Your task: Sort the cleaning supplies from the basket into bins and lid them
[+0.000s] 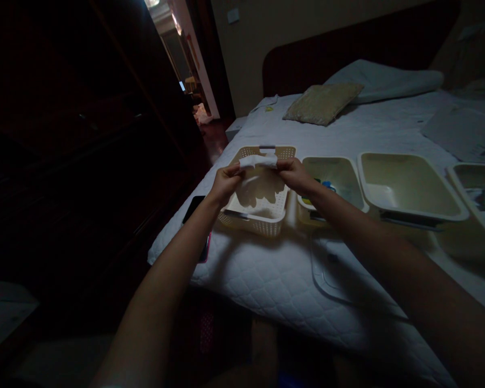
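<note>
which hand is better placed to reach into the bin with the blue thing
Probably the right hand: it is closer to the bin, and its forearm overlaps it in this view. The left hand is farther off, by the perforated basket. Both hold the white cloth.

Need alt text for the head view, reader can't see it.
A person's left hand and right hand hold a small white item, apparently cloth, between them above a perforated cream basket on a bed in a dim room. Three cream bins stand right of the basket, and a cushion lies farther back.

the rightmost bin (479, 174) is cut off.
</note>
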Demonstrator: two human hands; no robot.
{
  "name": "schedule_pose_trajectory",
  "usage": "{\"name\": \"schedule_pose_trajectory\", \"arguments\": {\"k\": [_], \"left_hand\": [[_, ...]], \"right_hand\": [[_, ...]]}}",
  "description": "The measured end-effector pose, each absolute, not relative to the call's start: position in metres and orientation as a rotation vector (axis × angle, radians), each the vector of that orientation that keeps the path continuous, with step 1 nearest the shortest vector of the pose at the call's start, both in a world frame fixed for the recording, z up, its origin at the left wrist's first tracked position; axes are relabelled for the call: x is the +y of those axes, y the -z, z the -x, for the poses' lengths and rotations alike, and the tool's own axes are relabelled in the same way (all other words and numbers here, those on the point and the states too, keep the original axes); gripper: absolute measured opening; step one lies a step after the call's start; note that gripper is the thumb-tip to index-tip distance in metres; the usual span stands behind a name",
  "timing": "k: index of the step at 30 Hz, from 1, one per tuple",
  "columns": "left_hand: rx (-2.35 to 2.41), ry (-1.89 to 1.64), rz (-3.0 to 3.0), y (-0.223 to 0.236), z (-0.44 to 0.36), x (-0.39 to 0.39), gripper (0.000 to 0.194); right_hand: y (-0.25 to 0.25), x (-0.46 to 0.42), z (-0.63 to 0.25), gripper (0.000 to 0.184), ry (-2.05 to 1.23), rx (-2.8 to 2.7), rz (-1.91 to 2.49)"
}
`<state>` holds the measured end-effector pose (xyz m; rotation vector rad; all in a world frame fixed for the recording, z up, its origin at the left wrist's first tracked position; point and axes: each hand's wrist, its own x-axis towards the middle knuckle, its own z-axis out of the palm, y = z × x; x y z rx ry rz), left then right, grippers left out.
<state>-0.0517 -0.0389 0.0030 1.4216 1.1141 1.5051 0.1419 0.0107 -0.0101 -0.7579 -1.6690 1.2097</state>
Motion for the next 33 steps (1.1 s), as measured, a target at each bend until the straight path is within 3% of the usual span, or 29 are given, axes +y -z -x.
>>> {"name": "schedule_pose_trajectory", "arguments": {"k": [7, 19, 33], "left_hand": [[1.175, -1.502, -1.445, -0.014, 0.046, -0.041, 0.018], [1.28, -1.512, -1.746, -0.024, 0.04, -0.049, 0.022], [1.341, -1.352, -2.253, -0.025, 0.048, -0.046, 0.023]], "right_hand": [[-0.001, 0.008, -0.143, 0.013, -1.147, -1.785, 0.643], [-0.003, 0.007, -0.144, 0.013, -0.598, -1.939, 0.673], [0.005, 0.011, -0.144, 0.016, -0.605, -1.905, 0.672]]}}
